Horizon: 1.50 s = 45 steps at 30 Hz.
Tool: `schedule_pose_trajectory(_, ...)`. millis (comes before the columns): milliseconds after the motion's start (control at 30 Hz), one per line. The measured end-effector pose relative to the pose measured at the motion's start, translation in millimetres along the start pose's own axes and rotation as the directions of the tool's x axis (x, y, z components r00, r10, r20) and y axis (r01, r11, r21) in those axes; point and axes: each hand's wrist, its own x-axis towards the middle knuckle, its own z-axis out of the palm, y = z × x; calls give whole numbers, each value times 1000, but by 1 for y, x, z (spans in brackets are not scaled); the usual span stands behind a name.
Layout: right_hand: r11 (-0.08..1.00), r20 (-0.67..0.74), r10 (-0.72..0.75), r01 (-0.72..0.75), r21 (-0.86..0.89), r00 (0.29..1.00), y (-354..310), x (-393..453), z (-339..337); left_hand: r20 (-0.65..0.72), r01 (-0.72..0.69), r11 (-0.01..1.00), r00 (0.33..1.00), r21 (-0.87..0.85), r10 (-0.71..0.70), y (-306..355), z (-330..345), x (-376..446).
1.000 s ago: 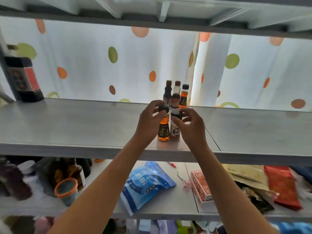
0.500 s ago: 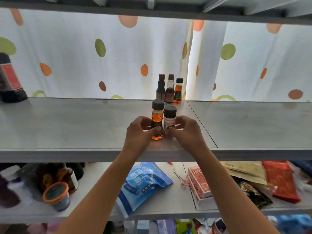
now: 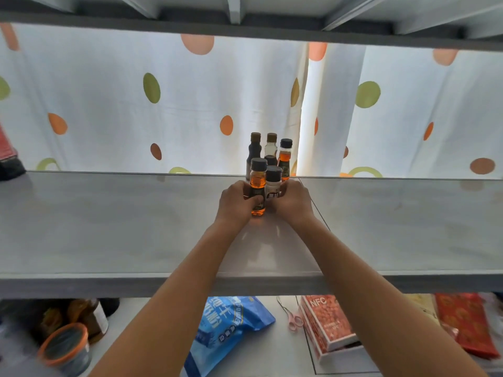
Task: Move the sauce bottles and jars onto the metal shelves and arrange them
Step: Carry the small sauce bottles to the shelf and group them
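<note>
Home pantry: stocked metal shelves (image 3: 109,227), curtain (image 3: 190,104)

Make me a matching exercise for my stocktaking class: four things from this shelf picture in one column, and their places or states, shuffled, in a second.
Things
1. amber bottle
2. white-labelled bottle
3. blue bag
4. pink scissors

Places or states
A. lies on the lower shelf, between the bag and the red NFC box
B. gripped by the right hand
C. lies on the lower shelf, between the two forearms
D. gripped by the left hand

Pairs: 1-D, 2-B, 3-C, 4-A
</note>
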Motion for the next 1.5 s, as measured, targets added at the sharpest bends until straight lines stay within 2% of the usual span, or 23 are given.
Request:
schedule_pose_trajectory(300, 994, 15, 98, -97, -45, 995, 8, 72, 30, -65, 77, 997, 995, 0, -77, -5, 29, 59)
schedule_pose_trajectory(433, 995, 23, 87, -87, -39, 996, 10, 86, 37, -120, 66, 997, 990, -30, -70, -16, 40, 76)
schedule_pose_trajectory(633, 996, -62, 80, -77, 46, 995, 25, 91, 49, -157, 16, 1000, 988, 23, -12, -31, 50, 94)
schedule_pose_trajectory(800, 997, -40, 38, -35, 67, 998, 29, 97, 51, -162, 13, 998, 987, 58, -3, -37, 56, 100)
schedule_pose_trajectory(900, 996, -49, 61, -57, 73, 997, 30, 99, 54, -177, 37, 998, 984, 59, -26, -35, 58, 102)
schedule_pose_trajectory(1100, 984, -84, 170, -164, 74, 982, 31, 101, 49, -188, 19, 989, 982, 149, 10, -33, 60, 102)
schedule_pose_trajectory(1200, 979, -70, 194, -189, 72, 979, 33, 101, 48, -241, 3, 965, 968, 262, 62, -35, 60, 101)
schedule_pose_trajectory(1500, 982, -56, 191, -190, 23, 980, 29, 99, 47, -226, 73, 939, 974, 336, 5, -32, 59, 100)
